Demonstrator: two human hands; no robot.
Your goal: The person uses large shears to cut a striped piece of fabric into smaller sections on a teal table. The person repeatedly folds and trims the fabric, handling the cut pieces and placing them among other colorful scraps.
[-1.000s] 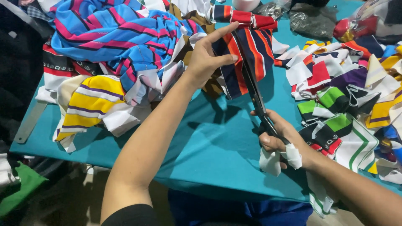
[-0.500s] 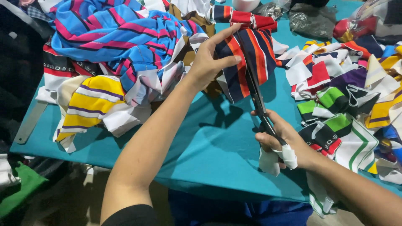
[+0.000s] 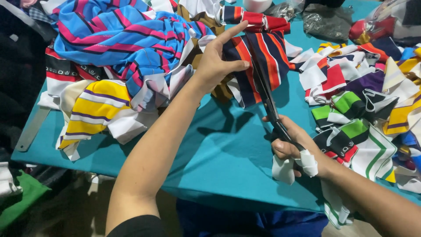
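The teal bench [image 3: 228,158] carries two heaps of striped cloth, one outside each hand. Between the hands, the navy-and-orange striped piece [image 3: 263,57] has been lifted higher, with one pair of scissors [image 3: 267,103] now deeper in. The left hand [image 3: 217,63] pinches its edge; the right hand [image 3: 291,147] grips the handles.

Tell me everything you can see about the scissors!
The scissors are long and dark, with thin metal-looking blades and black handles. The right hand, which has white wrapping on two fingers, grips the handles. The blades point up and away, slicing into a navy, red, orange and white striped cloth that the left hand holds up above the teal table.
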